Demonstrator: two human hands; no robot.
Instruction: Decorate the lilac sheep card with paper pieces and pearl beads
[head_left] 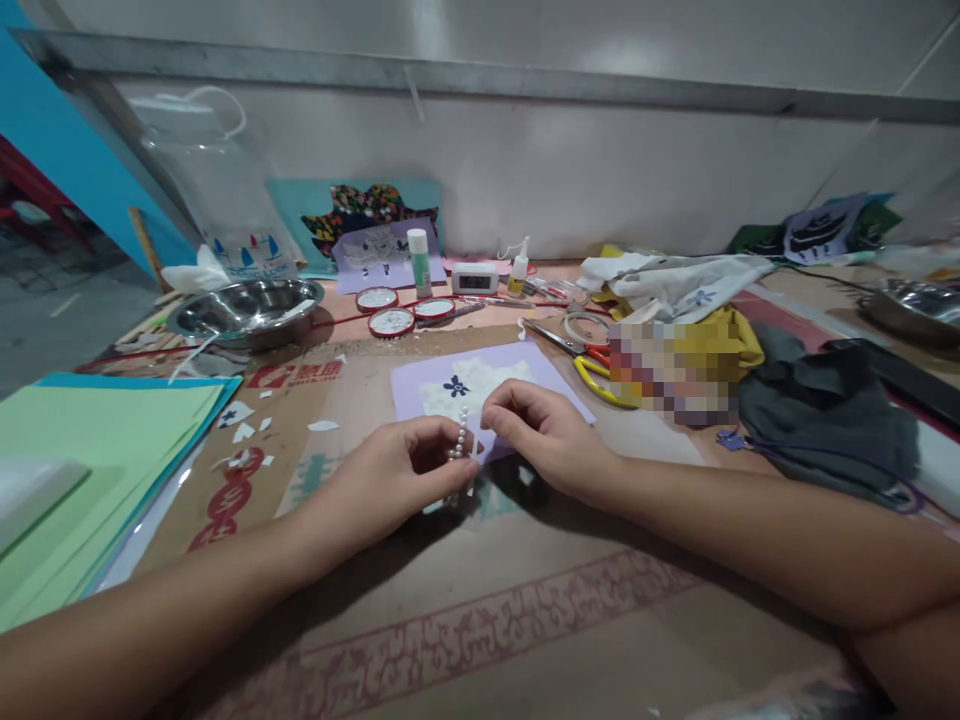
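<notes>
A strand of small pearl beads is pinched between the thumb and fingers of my left hand. Beside the beads a narrow white strip rises from the same grip. My right hand is closed in a pinch close to the top of the strip; what its fingertips hold, if anything, is too small to make out. Just beyond both hands lies a lilac sheet bearing a pale cut-out shape with a dark flower on it. My hands hide the sheet's near edge.
Yellow-handled scissors lie right of the sheet, near crumpled cloth. Behind stand a glue stick, a small clock, a glue bottle and red-rimmed dishes. A metal bowl and green paper are left.
</notes>
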